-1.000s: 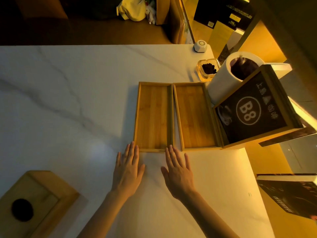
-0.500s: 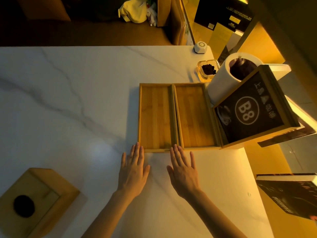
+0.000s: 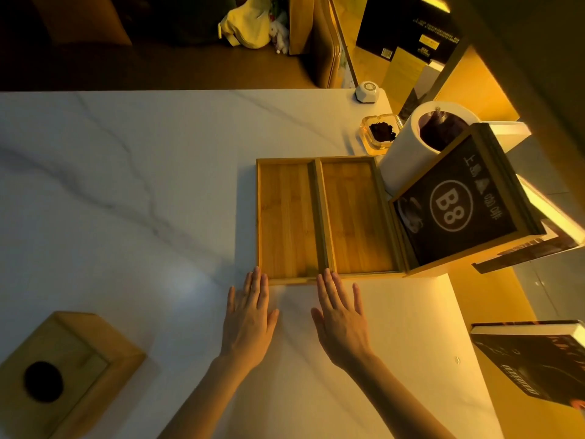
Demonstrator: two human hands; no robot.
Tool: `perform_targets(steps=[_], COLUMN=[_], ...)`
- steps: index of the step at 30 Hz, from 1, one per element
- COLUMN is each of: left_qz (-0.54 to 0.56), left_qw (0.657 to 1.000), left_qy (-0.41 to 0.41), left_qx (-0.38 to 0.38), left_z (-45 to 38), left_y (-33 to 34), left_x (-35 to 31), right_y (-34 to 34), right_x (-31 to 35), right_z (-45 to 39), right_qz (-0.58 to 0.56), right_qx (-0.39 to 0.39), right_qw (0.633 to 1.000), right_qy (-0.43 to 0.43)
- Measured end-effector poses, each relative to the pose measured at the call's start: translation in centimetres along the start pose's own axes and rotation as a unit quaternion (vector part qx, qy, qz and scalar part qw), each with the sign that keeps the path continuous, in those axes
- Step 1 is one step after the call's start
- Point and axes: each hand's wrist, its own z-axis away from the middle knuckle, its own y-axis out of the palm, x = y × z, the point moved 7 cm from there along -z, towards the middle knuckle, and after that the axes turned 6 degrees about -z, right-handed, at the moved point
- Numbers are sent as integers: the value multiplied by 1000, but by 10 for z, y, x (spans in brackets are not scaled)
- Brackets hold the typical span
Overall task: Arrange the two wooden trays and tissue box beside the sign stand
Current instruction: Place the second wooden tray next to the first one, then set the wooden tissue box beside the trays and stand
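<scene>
White marble-veined table fills most of the view, lit warm from the right.

Two wooden trays lie side by side near the right part of the table, long sides touching. Left tray and right tray both show bare slatted floors, nothing in them. Right tray's far long side sits against the sign stand, a wood-framed dark panel marked "B8", tilted.

Tissue box, wooden, sits at the near left corner, well apart from the trays. Round dark opening in its top; whether any tissue shows inside cannot be told, too dark.

Behind the sign stand, a white cylindrical container stands upright, open top holding something dark, possibly a bag liner. Just beyond it, a small glass dish holds a dark crumbly heap. A small white hexagonal puck sits at the far edge.

A dark-covered book lies off the right side.

Left hand lies flat, fingers spread and extended, fingertips at the near rim of the left tray, gripping nothing. Right hand likewise flat and splayed, fingertips at the seam between the trays, holding nothing.
</scene>
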Motion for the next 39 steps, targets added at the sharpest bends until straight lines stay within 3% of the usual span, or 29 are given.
perform_targets(steps=[13,19,25,33,36,39], left_qz=[15,92,167,253,281,296], left_qw=[999,994,981,934,899,885], left_qy=[6,56,-4,-89,-155,-205], left_qx=[27,16,-99,-238,-298,-296], left_z=[-1,1,23,101,138,162], left_y=[-3,-27,-88,-139,-132,-100], left_x=[1,3,54,158,198,231], right_y=[-3,-34,-86,-98,-71,-24], right_x=[7,24,92,214,247,270], right_z=[-1,-5,-20,10,32,55], right_qz=[-10,-21,46,-109,-170,-212], right_qx=[-14,39,24,-39,4,105], right_qw=[1000,999,993,968,956,946], right_qy=[1,-8,-108,-224,-238,-222])
